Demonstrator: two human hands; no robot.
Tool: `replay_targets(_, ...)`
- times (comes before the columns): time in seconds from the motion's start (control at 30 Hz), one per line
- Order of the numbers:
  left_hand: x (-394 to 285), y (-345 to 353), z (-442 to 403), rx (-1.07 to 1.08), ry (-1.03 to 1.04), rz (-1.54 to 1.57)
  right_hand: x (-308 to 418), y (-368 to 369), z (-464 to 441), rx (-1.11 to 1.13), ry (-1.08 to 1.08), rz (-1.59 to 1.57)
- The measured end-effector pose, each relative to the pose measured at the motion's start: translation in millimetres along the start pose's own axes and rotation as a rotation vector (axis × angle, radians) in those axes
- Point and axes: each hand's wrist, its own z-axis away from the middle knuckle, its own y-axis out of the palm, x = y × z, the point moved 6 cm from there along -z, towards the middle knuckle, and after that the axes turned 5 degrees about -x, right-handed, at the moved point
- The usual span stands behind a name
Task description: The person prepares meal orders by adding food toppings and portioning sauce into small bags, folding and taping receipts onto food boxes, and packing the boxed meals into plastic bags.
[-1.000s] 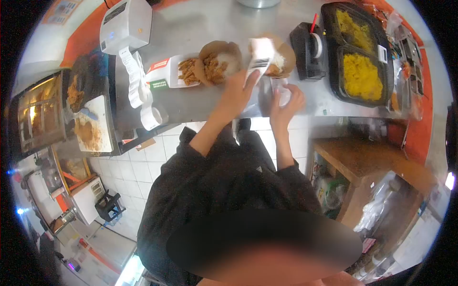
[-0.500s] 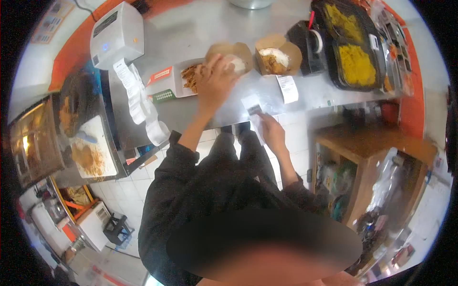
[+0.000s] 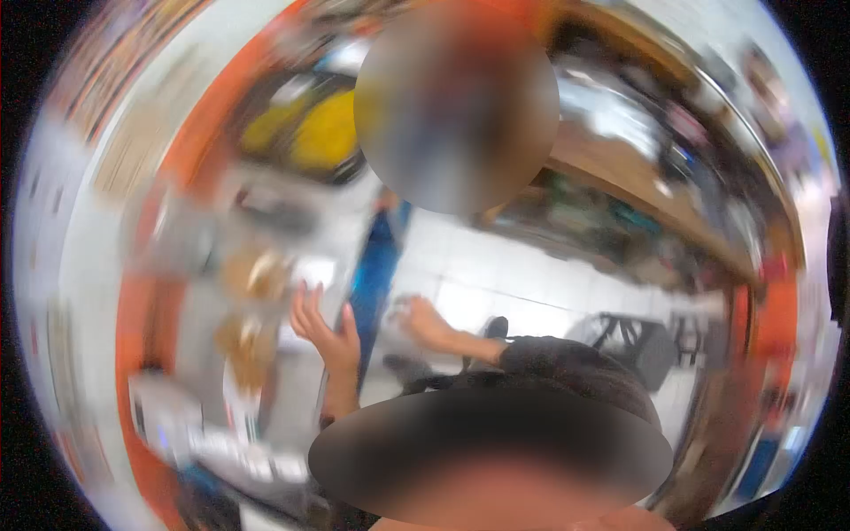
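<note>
Motion blurs the whole head view. My left hand [image 3: 326, 329] is open over the metal counter [image 3: 297, 389], its fingers spread and nothing visible in them. Just beyond its fingertips lies a white slip [image 3: 314, 271]. Two brown food boxes, one farther [image 3: 255, 273] and one nearer [image 3: 245, 347], stand to the left of this hand. My right hand [image 3: 423, 324] is to the right, off the counter and above the floor. Its fingers are smeared, so whether it holds anything cannot be made out.
A black tray of yellow food [image 3: 323, 133] sits at the counter's far end. The white printer [image 3: 164, 409] and a curled paper strip [image 3: 248, 456] are at the lower left. Wooden shelving [image 3: 620, 181] stands upper right; a dark stool [image 3: 633, 345] is on the floor at right.
The view has swung sharply to the right, putting the counter at the left. My left hand has come away from the food box, and my right hand is now off the counter.
</note>
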Motion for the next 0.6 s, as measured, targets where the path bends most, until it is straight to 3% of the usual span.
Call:
replay_targets(0.03,-48.6,33.9,3.1,0.126,0.038,0.111,-19.8,-43.5,26.7,-0.086,-0.022,0.048)
replay_targets(0.1,-145.1,102.0,20.6,0.310,0.217,0.328,-68.9,-128.5,79.3,-0.163,0.160,-0.005)
replay_targets(0.2,-273.0,200.0,69.8,0.472,0.383,0.633,-130.7,-248.9,154.2,-0.306,0.277,0.118)
replay_targets(0.27,-354.2,256.5,118.6,0.566,0.510,0.824,-189.2,-307.0,215.5,-0.715,0.643,-0.709)
replay_targets(0.3,-393.0,282.8,152.0,0.625,0.532,0.941,-203.5,-333.9,239.5,-0.754,0.636,-0.698)
replay_targets(0.37,-452.5,310.4,212.8,0.728,0.736,1.085,-211.3,-381.5,279.2,-0.939,0.471,-1.089)
replay_targets(0.4,-478.3,322.2,236.8,0.761,0.874,1.151,-228.0,-389.3,294.7,-1.023,0.776,-1.220)
replay_targets(0.43,-496.5,330.5,254.6,0.758,1.036,1.216,-225.0,-394.9,303.6,-1.079,0.572,-1.197)
replay_targets(0.5,-524.6,351.7,278.7,0.698,1.357,1.310,-242.8,-418.2,310.9,-0.831,0.762,-1.413)
replay_targets(0.6,-562.7,404.9,292.5,0.612,1.611,1.361,-300.5,-443.2,341.3,-0.920,0.707,-1.514)
